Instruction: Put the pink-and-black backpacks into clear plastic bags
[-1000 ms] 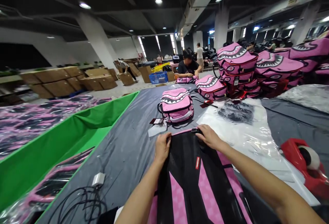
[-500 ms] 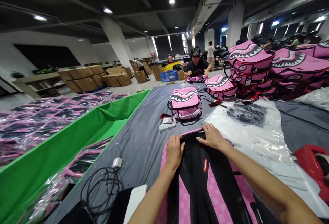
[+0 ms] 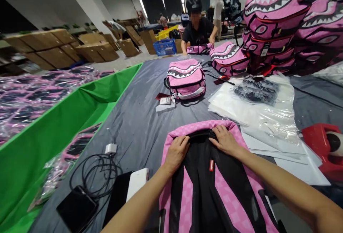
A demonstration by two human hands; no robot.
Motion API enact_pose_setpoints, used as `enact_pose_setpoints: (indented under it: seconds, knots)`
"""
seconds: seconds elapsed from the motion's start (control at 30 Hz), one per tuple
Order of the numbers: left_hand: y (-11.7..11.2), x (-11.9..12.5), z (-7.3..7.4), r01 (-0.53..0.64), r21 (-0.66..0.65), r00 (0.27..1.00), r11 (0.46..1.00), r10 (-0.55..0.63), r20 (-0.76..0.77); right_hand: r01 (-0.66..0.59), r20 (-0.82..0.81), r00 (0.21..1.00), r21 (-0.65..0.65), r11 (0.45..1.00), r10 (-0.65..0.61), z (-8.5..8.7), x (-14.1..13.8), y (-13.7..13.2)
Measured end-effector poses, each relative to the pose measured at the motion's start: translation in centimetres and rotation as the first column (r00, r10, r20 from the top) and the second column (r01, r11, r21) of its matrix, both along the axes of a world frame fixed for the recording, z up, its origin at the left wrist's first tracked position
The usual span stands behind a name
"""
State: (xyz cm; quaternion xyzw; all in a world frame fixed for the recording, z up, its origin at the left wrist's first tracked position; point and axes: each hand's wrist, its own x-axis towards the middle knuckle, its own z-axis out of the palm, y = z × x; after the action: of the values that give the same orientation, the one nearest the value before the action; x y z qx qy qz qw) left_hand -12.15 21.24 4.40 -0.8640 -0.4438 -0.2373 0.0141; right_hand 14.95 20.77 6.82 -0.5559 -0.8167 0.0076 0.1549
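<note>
A pink and black backpack [image 3: 202, 183] lies in front of me, its black back panel and pink checkered shoulder straps facing up. My left hand [image 3: 177, 151] is closed on the left of its top edge. On the right of that edge, my right hand [image 3: 225, 140] has its fingers curled over the black trim. A small red label [image 3: 211, 165] shows on the panel between the straps. Beyond the bag's top, a small pink bag [image 3: 186, 77] with a printed toothy mouth stands on the grey-covered table [image 3: 139, 118], a paper tag beside it.
A green-walled trough [image 3: 88, 95] runs along the left, with plastic-wrapped pink bags past it. Cables [image 3: 93, 176] and a white device [image 3: 137, 183] lie left. Clear plastic bags [image 3: 257, 111], a red tape dispenser [image 3: 318, 147] and stacked backpacks [image 3: 270, 22] are right. A co-worker [image 3: 200, 29] sits opposite.
My view has tilted down, so the table things sit higher in the picture. More of the backpack's pink top now shows beyond my hands, which keep hold of its edge.
</note>
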Motion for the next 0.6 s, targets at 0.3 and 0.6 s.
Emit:
enact_pose_setpoints:
  seconds: [0.3,0.6]
  knots:
    - [11.2,2.4,-1.2,-0.078,-0.176,0.993,0.981,0.092,0.072,0.171,0.187,0.973,-0.213,0.962,-0.131,1.2,-1.7,9.1]
    - [9.7,2.2,-1.3,-0.155,-0.11,0.936,0.982,0.182,0.3,0.209,-0.002,0.978,-0.051,0.977,-0.209,-1.1,-2.2,9.0]
